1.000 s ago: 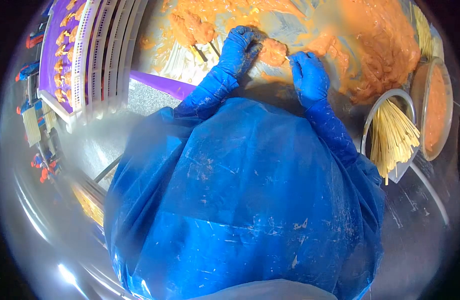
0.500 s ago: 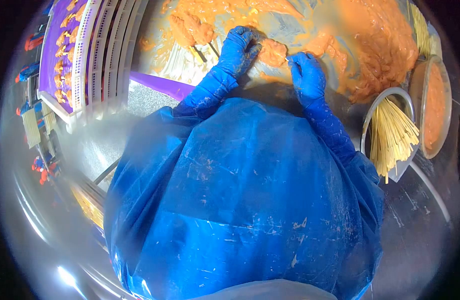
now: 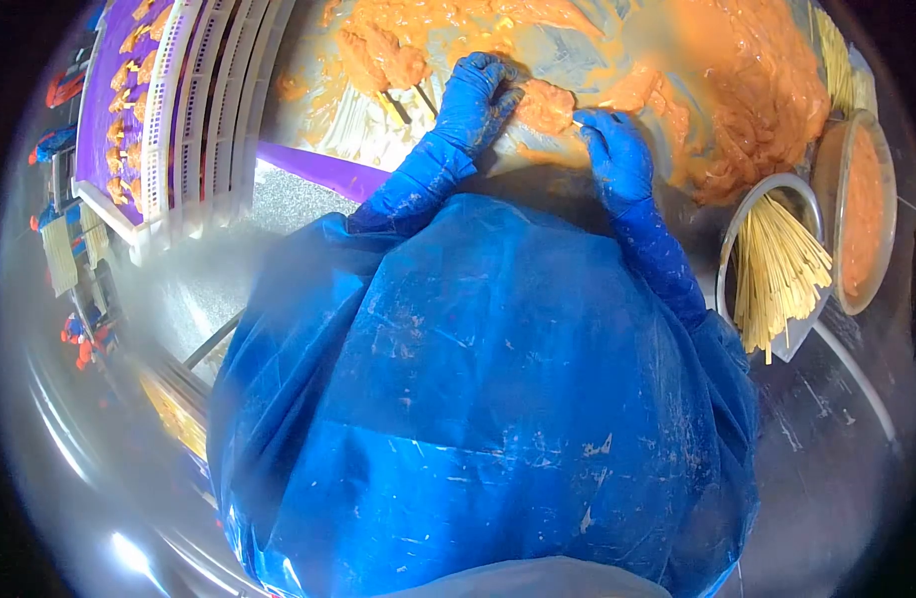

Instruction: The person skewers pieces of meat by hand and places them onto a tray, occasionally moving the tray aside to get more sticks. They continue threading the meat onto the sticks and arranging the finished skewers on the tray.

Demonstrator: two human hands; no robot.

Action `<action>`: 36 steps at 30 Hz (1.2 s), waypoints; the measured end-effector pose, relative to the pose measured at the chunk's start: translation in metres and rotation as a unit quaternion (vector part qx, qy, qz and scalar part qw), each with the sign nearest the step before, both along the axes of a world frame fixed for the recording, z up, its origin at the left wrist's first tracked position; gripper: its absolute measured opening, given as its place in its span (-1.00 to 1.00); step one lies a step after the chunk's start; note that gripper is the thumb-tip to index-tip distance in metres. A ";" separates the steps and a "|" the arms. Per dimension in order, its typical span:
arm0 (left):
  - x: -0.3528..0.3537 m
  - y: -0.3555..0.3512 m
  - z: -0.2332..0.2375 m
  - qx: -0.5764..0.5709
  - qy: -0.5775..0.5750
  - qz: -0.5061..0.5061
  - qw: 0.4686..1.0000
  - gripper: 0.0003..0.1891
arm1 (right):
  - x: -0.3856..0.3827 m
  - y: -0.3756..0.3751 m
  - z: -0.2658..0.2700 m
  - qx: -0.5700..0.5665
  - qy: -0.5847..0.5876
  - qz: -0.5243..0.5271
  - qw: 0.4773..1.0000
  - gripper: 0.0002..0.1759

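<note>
A flat piece of orange marinated meat (image 3: 546,107) lies between my gloved hands on the work surface. My left hand (image 3: 475,105) is closed at its left edge, with curled fingers and the thumb against the meat. On the right side, my right hand (image 3: 617,154) pinches a thin pale stick, apparently a bamboo skewer (image 3: 578,122), of which only a short bit shows by the meat; the rest is hidden. Left of my left hand, skewered meat pieces (image 3: 380,62) rest with their stick ends toward me on a white ridged mat (image 3: 350,128).
Loose marinated meat (image 3: 762,95) is heaped at the right. A round holder full of bamboo skewers (image 3: 777,264) and a tub of orange meat (image 3: 862,214) stand beside it. Stacked white trays (image 3: 204,110) are at the left, the purple-lined top one (image 3: 101,120) bearing skewers.
My right hand has shifted slightly right and down, its pinch kept. The meat piece has moved a little to the right; my left hand is almost where it was.
</note>
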State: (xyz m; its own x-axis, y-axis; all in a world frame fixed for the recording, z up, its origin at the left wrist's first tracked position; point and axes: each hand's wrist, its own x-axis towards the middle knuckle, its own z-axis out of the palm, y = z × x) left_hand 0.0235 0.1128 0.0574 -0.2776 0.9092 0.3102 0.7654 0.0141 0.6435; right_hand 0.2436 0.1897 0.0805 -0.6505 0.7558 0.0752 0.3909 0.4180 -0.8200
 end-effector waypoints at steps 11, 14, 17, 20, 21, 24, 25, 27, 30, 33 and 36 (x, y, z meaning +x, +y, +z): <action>-0.011 0.011 0.003 0.014 -0.029 -0.055 0.998 -0.85 | 0.000 -0.002 0.003 -0.027 -0.003 -0.013 1.000 -0.80; -0.008 0.018 0.017 -0.015 -0.008 -0.080 0.997 -0.85 | 0.001 -0.001 0.003 -0.008 -0.011 -0.016 1.000 -0.81; -0.008 0.022 0.023 -0.035 -0.004 -0.088 0.996 -0.83 | 0.001 -0.001 -0.001 -0.007 -0.015 -0.015 1.000 -0.80; -0.012 0.027 0.029 -0.037 0.079 -0.125 0.988 -0.80 | 0.001 -0.001 -0.002 -0.004 -0.015 -0.020 1.000 -0.80; -0.013 0.028 0.028 -0.038 0.080 -0.127 0.988 -0.80 | 0.001 -0.001 -0.004 -0.001 -0.014 -0.020 1.000 -0.80; -0.016 0.033 0.024 -0.080 0.057 -0.140 0.985 -0.82 | 0.001 0.000 -0.006 0.006 -0.011 -0.017 1.000 -0.81; -0.015 0.035 0.023 -0.071 0.070 -0.146 0.984 -0.81 | 0.001 0.000 -0.005 0.010 -0.009 -0.014 1.000 -0.81; -0.014 0.036 0.021 -0.063 0.083 -0.153 0.983 -0.80 | 0.001 -0.001 -0.005 0.012 -0.012 -0.017 1.000 -0.81; -0.013 0.038 0.026 -0.066 0.089 -0.172 0.979 -0.79 | 0.001 -0.001 -0.005 0.010 -0.011 -0.021 1.000 -0.81; -0.013 0.037 0.025 -0.071 0.064 -0.179 0.979 -0.79 | 0.001 0.000 -0.005 0.009 -0.010 -0.018 1.000 -0.82; -0.011 0.036 0.019 -0.068 0.072 -0.154 0.983 -0.80 | 0.001 0.000 -0.002 0.008 -0.012 -0.015 1.000 -0.82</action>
State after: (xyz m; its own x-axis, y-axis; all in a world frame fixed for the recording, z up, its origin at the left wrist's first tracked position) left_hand 0.0126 0.1485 0.0763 0.0552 0.9792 0.1953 0.8296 -0.1538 0.5367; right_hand 0.2451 0.1901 0.0785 -0.6297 0.7734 0.0730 0.4224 0.4198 -0.8033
